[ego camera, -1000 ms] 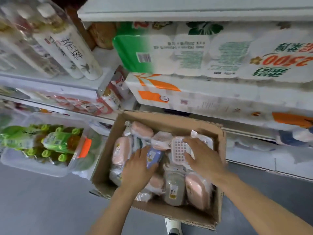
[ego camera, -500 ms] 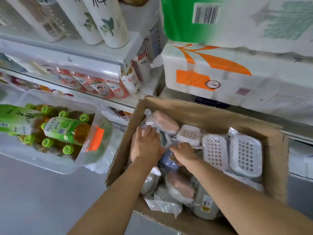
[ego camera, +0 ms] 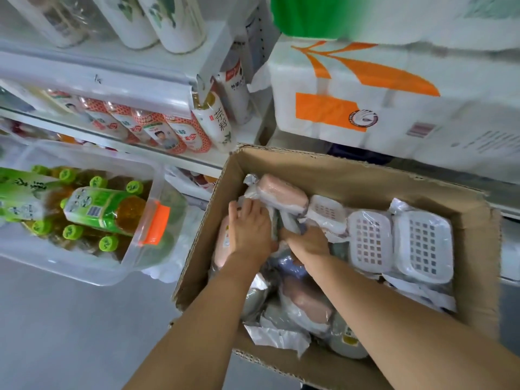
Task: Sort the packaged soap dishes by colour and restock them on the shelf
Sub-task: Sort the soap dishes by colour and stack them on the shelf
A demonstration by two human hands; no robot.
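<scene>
An open cardboard box [ego camera: 351, 170] holds several plastic-wrapped soap dishes. A pink one [ego camera: 281, 192] lies at the back left. Three white slotted ones [ego camera: 368, 240] stand side by side on the right, and a pink one [ego camera: 306, 302], a blue one [ego camera: 292, 267] and a grey one [ego camera: 346, 339] lie towards the front. My left hand [ego camera: 251, 232] lies flat on the packages at the left, fingertips against the back pink dish's wrapper. My right hand [ego camera: 306, 240] digs in beside it, fingers curled out of sight around a grey wrapped dish [ego camera: 287, 218].
A clear plastic bin [ego camera: 157, 175] of green-capped bottles sits left of the box on the grey floor [ego camera: 70, 333]. Behind are shelves with drink bottles [ego camera: 168, 130] and large tissue packs [ego camera: 365, 94] above the box.
Both hands have moved to the back left of the box. My right hand left the white slotted dish and pushed down into the pile. The view has closed in on the box.
</scene>
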